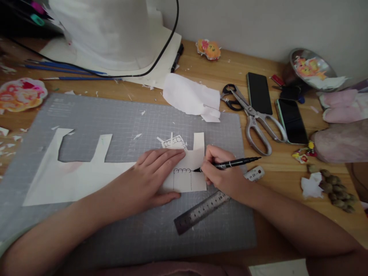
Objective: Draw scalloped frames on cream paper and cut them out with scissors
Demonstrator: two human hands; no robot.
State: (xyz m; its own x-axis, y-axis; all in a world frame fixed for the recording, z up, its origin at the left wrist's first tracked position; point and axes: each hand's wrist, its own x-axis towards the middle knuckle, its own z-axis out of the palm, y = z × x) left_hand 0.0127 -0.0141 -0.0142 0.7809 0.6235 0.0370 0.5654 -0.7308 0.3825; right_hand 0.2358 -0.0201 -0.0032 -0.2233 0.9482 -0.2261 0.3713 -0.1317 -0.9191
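Note:
My right hand (pixel 220 170) grips a black marker pen (pixel 232 163), its tip touching the white paper (pixel 198 161) at the right end of a drawn line. On that paper a black outline shows scallops along its top and straight lines down both sides. My left hand (pixel 156 166) lies flat with fingers stretched, pressing the paper's left part. Just beyond its fingertips sits a small cut piece (pixel 174 142) with a similar scalloped drawing. A steel ruler (pixel 201 212) lies slantwise below, partly hidden under my right wrist.
A grey cutting mat (pixel 115 226) lies under the paper. Scissors (pixel 254 113) and two phones (pixel 259 92) (pixel 291 120) lie at right, near a metal bowl (pixel 293 57) holding painted paper pieces. Paintbrushes (pixel 66 69) and a black cable (pixel 172 34) lie at the back left.

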